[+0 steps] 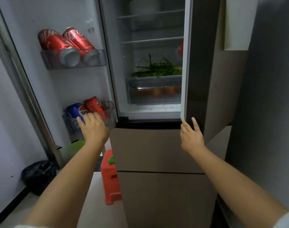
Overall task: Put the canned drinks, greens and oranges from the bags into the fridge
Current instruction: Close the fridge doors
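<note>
Left hand (93, 127) rested relaxed fingers on the blue Pepsi can (76, 111) in the fridge's lower door bin (111, 119), right hand (190, 135) touched the right door's (184, 63) bottom edge, fingers straight; cans likely rigid, slick, best gripped mid-body.

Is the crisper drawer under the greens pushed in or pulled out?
Pushed in. The crisper drawer sits flush under the shelf holding the greens, with oranges dimly visible through its clear front.
</note>
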Motion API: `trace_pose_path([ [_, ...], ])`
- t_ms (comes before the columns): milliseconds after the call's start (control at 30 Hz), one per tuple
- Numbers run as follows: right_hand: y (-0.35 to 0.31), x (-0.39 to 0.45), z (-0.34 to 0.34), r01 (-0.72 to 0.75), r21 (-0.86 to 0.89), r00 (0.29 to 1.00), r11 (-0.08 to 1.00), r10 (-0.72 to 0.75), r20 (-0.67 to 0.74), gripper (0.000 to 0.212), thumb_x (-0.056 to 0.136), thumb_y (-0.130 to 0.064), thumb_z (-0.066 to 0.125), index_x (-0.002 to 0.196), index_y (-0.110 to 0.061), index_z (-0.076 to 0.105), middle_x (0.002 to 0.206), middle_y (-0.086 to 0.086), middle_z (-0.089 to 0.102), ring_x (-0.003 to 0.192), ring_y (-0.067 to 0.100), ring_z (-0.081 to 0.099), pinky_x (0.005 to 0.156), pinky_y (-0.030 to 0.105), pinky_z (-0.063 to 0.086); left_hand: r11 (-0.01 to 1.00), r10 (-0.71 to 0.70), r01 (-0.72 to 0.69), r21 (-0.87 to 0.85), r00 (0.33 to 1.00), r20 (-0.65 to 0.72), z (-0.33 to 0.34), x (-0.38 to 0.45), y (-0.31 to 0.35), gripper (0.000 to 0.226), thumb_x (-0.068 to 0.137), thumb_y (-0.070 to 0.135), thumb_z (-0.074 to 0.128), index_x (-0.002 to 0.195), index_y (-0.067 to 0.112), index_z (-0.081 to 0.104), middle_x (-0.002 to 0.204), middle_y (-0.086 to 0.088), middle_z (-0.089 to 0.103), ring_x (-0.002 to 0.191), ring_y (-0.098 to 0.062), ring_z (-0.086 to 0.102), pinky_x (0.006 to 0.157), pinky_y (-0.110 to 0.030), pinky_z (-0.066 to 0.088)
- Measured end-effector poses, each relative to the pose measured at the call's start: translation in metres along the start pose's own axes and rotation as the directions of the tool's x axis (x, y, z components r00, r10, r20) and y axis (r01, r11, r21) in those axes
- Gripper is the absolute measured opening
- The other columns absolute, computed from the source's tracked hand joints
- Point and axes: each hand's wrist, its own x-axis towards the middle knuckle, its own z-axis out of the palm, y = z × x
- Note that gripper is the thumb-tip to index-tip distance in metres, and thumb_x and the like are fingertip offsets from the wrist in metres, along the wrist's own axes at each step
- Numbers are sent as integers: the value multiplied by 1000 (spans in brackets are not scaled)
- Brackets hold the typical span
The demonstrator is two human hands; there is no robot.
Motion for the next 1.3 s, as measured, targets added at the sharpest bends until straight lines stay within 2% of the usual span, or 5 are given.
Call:
trace_pose_path([
  [533, 46, -17, 13, 18, 217, 768, 976, 125, -628, 44, 60, -32, 74, 99, -11, 72, 116, 13, 69, 114, 28, 61, 96, 44, 32, 886, 451, -455, -90, 890, -61, -41, -38, 91, 65, 93, 22, 46, 149, 3, 18, 159, -16, 4, 148, -29, -1, 119, -43, 4],
  [700, 82, -11, 2, -25, 239, 592, 971, 207, -779, 48, 75, -34, 48, 117, -15, 61, 138, 13, 43, 128, 31, 30, 106, 61, 21, 877, 443, -480, 24, 789, -427, -45, -29, 69, 62, 70, 29, 63, 123, -4, 59, 133, -24, 55, 130, -32, 39, 110, -54, 28],
  [833, 103, 4, 5, -10, 248, 631, 969, 199, -750, 58, 66, -31, 75, 120, -14, 61, 143, 9, 25, 146, 22, -9, 111, 60, -4, 919, 194, -308, -245, 896, -400, -52, -20, 53, 69, 90, 33, 40, 147, -1, 22, 156, -23, 13, 145, -31, 4, 112, -34, -25],
  [933, 112, 11, 15, 26, 241, 633, 970, 171, -755, 51, 76, -40, 50, 122, -19, 59, 145, 7, 25, 142, 12, -25, 111, 51, -20, 765, -54, -55, -641, 987, -149, -54, -10, 61, 72, 97, 28, 46, 150, 3, 5, 158, -19, 6, 147, -31, 7, 119, -39, 7],
  [1300, 118, 42, 36, 264, 180, 328, 947, 87, -941, 48, 81, -36, 46, 127, -22, 41, 157, -7, -18, 145, 16, -16, 118, 41, -8, 776, 413, -293, -558, 906, 98, -17, 23, 132, 65, 99, 18, 42, 152, 15, 5, 161, 0, -5, 149, -18, 1, 118, -32, 16],
])
